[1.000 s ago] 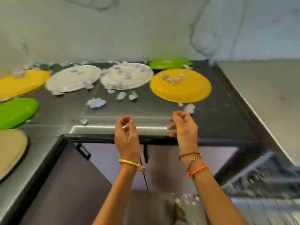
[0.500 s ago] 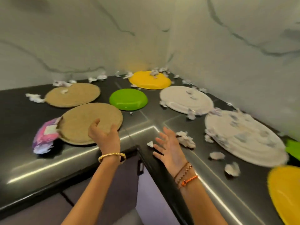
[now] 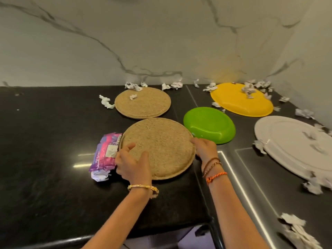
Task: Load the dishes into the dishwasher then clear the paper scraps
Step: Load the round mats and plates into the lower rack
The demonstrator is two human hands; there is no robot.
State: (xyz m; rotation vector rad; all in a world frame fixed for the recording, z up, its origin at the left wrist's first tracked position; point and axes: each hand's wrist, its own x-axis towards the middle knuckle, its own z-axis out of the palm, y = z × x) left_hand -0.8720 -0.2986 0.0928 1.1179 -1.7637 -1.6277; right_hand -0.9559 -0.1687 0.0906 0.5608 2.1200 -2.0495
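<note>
Black countertop [image 3: 45, 141] bears woven mats [image 3: 142, 102], plates [image 3: 209, 124], paper scraps [image 3: 106, 102].

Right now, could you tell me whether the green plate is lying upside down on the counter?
Yes, the green plate lies upside down on the black counter, its raised base facing up.

Both hands on near woven round mat [image 3: 158, 148]: left hand [image 3: 132, 163] grips its near-left edge, right hand [image 3: 204, 147] its right rim. Green plate [image 3: 210, 124] just beside; paper scraps [image 3: 106, 102] scattered over black surface [image 3: 45, 141].
</note>
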